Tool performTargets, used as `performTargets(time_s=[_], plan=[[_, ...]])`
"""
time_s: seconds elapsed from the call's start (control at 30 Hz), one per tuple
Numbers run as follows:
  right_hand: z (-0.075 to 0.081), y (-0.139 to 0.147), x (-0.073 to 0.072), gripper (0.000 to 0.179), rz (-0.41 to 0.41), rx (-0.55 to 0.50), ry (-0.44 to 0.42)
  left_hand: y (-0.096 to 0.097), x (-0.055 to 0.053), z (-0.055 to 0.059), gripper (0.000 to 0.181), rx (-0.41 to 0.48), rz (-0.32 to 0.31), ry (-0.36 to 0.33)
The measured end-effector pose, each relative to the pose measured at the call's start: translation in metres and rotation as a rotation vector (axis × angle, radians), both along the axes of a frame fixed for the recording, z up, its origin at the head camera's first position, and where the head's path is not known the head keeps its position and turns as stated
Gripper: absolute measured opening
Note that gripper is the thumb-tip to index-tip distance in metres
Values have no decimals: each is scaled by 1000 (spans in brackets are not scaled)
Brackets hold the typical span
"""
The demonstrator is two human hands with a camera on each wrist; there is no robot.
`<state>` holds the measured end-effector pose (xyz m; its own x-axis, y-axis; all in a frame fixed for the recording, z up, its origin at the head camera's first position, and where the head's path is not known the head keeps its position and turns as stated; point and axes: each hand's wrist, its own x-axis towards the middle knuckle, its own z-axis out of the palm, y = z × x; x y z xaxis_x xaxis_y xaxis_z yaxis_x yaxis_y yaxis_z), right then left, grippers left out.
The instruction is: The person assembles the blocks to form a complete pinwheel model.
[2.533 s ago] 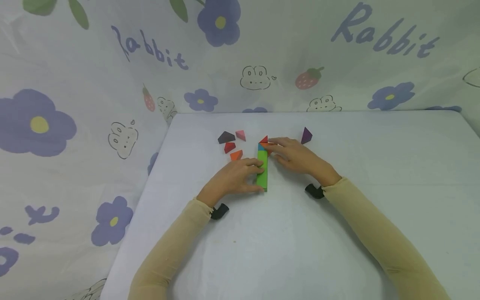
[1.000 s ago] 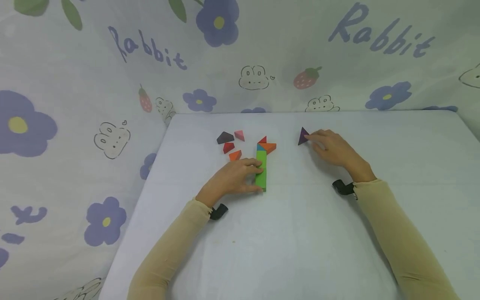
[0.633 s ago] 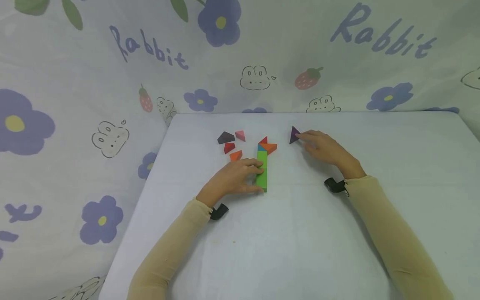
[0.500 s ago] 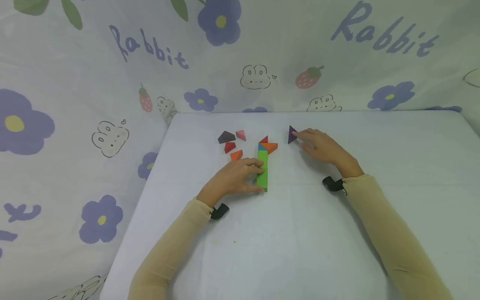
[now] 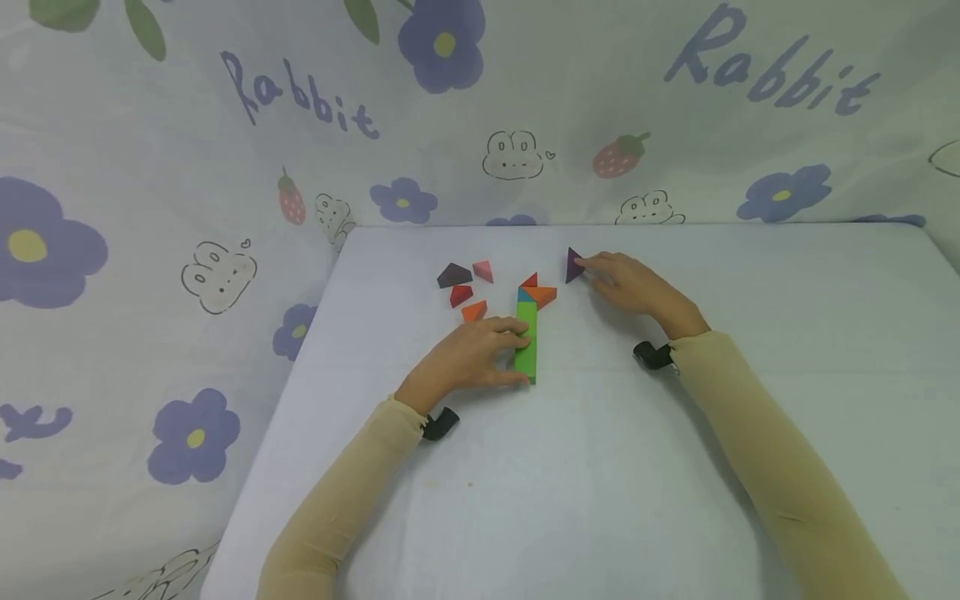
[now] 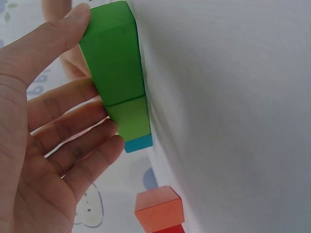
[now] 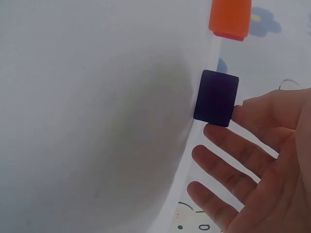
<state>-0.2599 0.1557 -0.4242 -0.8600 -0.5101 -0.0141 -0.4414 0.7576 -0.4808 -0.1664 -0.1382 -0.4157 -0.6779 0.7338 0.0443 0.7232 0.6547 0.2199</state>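
Note:
In the head view, my left hand [image 5: 468, 354] rests against a row of green blocks [image 5: 526, 350], its fingertips at the top and its thumb at the near end. A blue block [image 5: 522, 295] and an orange block [image 5: 544, 297] sit at the row's far end, with a red block [image 5: 530, 281] behind them. My right hand [image 5: 626, 283] touches a purple triangular block [image 5: 573, 265] from its right side with its fingertips. In the right wrist view, the fingers are mostly extended beside the purple block [image 7: 216, 98], and the thumb tip lies close to its edge.
Left of the row lie a dark grey block [image 5: 454, 276], a pink block [image 5: 483, 271], a small red block [image 5: 461, 295] and another orange block [image 5: 474, 311]. All stand on a white-covered table [image 5: 570, 467], backed by a patterned cloth [image 5: 562, 108].
The right hand has left the orange block, reached right to the purple block and moved it left, nearer the row, turning it slightly. The left hand stays at the green blocks.

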Motion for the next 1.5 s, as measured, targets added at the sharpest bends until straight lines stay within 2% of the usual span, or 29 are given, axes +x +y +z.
performTargets(time_s=[0.4,0.57,0.97,1.5], plan=[[3,-23,-17,47,34,-50,-66,0,0,1,60,1,-4,10],[6,-36,-20,49,41,-22,-109,1,-1,0,61,0,-7,13],[12,-59,-18,51,68,54,-134,0,0,2,61,-6,-6,6],[6,-61,-15,46,148,36,-61,1,0,1,60,6,-8,10]])
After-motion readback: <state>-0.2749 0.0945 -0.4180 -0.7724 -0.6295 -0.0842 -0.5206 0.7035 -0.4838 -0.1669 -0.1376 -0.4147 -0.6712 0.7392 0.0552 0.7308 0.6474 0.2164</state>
